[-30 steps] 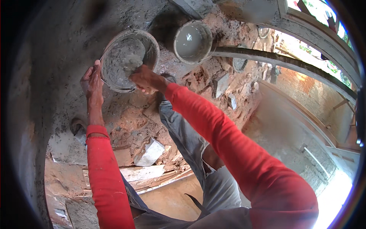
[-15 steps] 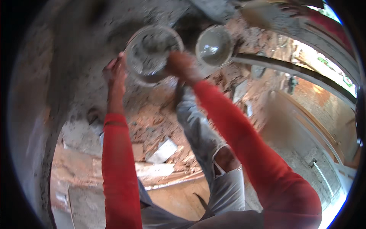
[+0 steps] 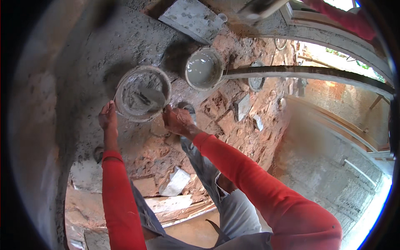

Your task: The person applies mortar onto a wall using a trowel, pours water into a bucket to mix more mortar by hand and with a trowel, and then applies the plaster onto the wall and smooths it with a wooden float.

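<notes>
A round bucket (image 3: 168, 88) of wet grey mortar (image 3: 132, 95) stands in front of me on the rough grey ground. My left hand (image 3: 108, 116) is closed at its left edge, where a thin wire handle shows. At the near right rim, my right hand (image 3: 178, 120) is wrapped round the handle of a trowel, mostly hidden by the fingers. The trowel's blade (image 3: 153, 98) reaches over the rim and lies in the mortar, coated grey. Just beyond, to the right, stands a second bucket (image 3: 204, 68) with cloudy grey liquid.
A mortar-spotted grey board (image 3: 189, 18) lies at the back. Broken brick and rubble (image 3: 221, 110) cover the ground at right, with a pale slab piece (image 3: 176, 181) near my legs. A long beam (image 3: 308, 72) runs rightward from the second bucket. Another person's red sleeve (image 3: 346, 16) shows top right.
The view has shifted, so both buckets sit lower and further left. My right hand has drawn back from over the mortar to the near rim, and the trowel blade now shows.
</notes>
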`<state>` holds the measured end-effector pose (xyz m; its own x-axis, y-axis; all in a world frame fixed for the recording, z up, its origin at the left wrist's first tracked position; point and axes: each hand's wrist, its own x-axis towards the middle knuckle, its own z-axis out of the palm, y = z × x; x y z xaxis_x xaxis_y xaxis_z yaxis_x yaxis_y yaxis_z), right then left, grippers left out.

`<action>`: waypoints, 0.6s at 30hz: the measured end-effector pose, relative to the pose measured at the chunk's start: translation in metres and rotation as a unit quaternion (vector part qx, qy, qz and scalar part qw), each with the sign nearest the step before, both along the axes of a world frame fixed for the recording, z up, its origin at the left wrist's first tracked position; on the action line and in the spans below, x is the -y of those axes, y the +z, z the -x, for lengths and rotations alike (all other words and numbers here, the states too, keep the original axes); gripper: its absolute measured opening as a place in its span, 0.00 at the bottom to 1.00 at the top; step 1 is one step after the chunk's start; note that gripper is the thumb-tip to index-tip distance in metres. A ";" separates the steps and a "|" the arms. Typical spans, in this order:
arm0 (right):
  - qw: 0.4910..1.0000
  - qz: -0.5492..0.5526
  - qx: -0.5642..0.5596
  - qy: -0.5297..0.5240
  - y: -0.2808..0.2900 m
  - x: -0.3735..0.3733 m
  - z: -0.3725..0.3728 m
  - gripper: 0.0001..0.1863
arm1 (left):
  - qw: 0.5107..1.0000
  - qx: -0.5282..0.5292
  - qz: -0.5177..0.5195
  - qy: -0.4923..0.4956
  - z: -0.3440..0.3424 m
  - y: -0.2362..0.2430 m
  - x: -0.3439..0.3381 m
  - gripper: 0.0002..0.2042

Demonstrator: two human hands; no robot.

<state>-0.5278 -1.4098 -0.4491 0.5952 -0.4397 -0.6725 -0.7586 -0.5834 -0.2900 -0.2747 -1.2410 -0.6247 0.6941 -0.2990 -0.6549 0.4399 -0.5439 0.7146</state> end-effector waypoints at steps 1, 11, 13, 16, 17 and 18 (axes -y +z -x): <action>0.996 -0.011 -0.029 -0.078 0.000 -0.004 0.002 0.20 | 0.997 0.041 0.014 -0.070 0.003 0.010 -0.012 0.21; 0.975 -0.004 0.070 -0.210 0.102 0.001 0.048 0.20 | 0.955 0.040 -0.117 -0.270 0.015 0.202 -0.266 0.34; 0.959 0.049 0.042 -0.276 0.095 0.020 0.069 0.17 | 0.866 0.034 -0.292 -0.405 0.007 0.259 -0.323 0.35; 0.915 0.048 0.157 -0.369 0.083 0.055 0.114 0.16 | 0.858 0.039 -0.372 -0.352 0.051 0.360 -0.393 0.25; 0.908 0.062 0.185 -0.371 0.079 0.070 0.128 0.16 | 0.923 -0.068 -0.323 -0.199 0.075 0.394 -0.411 0.22; 0.922 0.101 0.150 -0.343 0.071 0.090 0.137 0.16 | 0.944 -0.091 -0.294 -0.120 0.105 0.433 -0.427 0.18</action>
<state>-0.6651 -1.5002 -0.3778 0.2766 -0.8802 -0.3858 -0.8720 -0.0611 -0.4857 -0.3797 -0.8137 -0.1921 0.5129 0.0189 -0.8582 0.3389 -0.9230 0.1822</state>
